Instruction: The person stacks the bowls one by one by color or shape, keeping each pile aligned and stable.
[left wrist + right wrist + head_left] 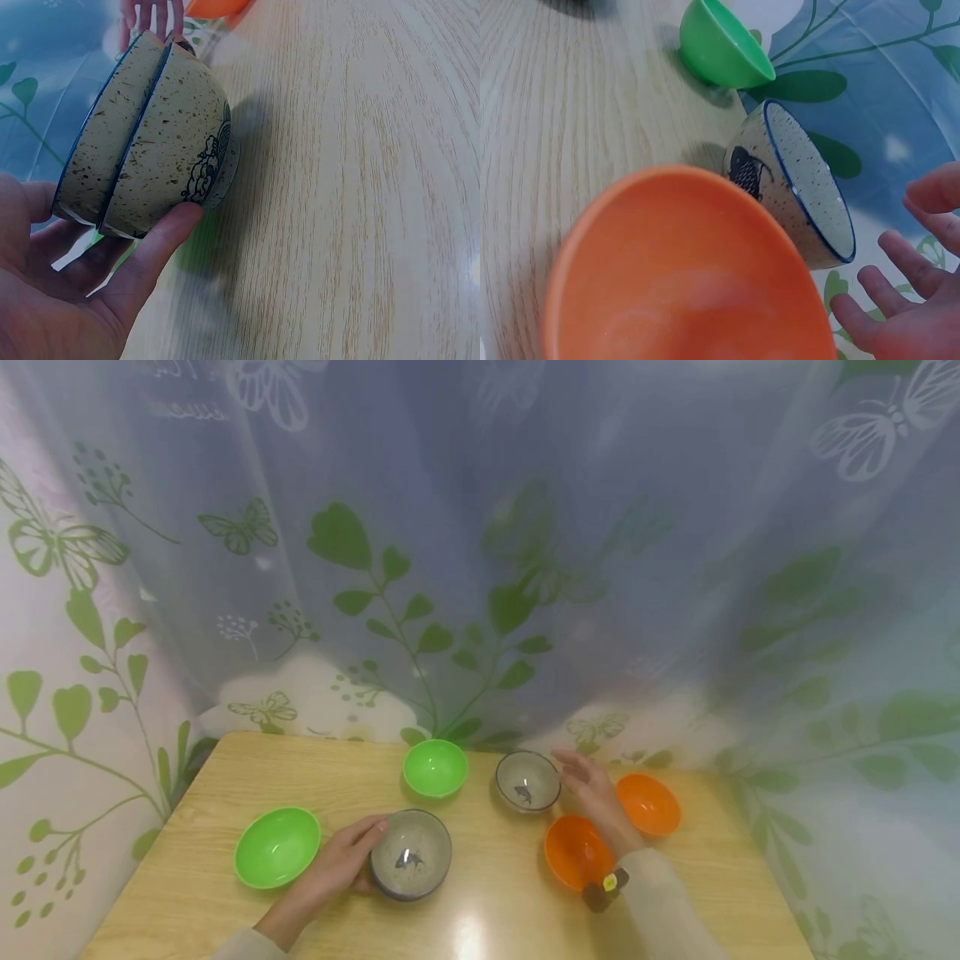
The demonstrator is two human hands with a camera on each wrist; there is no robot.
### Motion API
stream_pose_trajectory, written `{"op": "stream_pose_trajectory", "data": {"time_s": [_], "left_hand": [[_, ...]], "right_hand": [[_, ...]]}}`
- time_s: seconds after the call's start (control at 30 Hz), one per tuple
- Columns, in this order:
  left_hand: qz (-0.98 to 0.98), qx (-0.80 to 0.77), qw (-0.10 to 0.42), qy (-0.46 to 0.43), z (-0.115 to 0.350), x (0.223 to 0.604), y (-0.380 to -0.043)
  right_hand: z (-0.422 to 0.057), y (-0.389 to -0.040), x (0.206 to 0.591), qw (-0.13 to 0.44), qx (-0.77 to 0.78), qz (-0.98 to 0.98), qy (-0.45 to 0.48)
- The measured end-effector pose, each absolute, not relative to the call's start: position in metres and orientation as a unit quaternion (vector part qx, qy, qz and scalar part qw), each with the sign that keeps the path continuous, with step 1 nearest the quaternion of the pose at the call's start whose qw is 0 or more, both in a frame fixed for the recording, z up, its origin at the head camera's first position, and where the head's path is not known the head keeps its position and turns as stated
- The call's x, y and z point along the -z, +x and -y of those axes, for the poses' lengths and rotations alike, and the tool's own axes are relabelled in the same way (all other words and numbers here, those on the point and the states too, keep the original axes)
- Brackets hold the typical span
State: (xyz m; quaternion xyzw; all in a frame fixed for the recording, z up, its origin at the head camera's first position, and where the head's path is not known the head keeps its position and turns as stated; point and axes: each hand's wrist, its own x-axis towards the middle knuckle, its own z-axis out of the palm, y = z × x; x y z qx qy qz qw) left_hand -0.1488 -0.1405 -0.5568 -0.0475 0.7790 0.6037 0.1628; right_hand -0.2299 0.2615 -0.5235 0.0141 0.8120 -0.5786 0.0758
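My left hand point(339, 858) holds two nested speckled ceramic bowls point(420, 839) with dark blue rims near the table's front middle. In the left wrist view, the thumb lies along the lower bowl point(176, 131), which bears a dark blue drawing, and the fingers are at the rims. Another speckled bowl point(528, 772) with a fish inside stands at the back. My right hand point(596, 789) is just right of it. In the right wrist view its fingers point(904, 266) are spread beside that bowl's rim point(810, 187), around nothing.
Under the right forearm sits an orange bowl point(573, 852), with a second orange bowl point(651, 806) to its right. One green bowl point(435, 768) stands at the back, another point(277, 847) at the left. A patterned curtain point(450, 568) hangs behind the wooden table point(510, 902).
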Motion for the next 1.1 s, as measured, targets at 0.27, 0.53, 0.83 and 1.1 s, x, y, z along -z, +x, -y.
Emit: {"op": "stream_pose_trajectory", "data": {"time_s": [0.27,0.53,0.83,1.1], "left_hand": [[-0.782,-0.600,0.162,-0.051,0.140,0.557,-0.149],[-0.781,-0.601,0.164,-0.050,0.141,0.557,-0.149],[-0.780,-0.602,0.165,-0.050,0.141,0.558,-0.150],[-0.780,-0.601,0.167,-0.051,0.140,0.558,-0.150]], "right_hand": [[-0.262,-0.233,0.533,0.092,0.580,-0.808,0.037],[-0.262,-0.237,0.542,0.108,0.606,-0.788,0.030],[-0.260,-0.241,0.543,0.112,0.608,-0.785,0.030],[-0.254,-0.244,0.537,0.122,0.592,-0.796,0.028]]}}
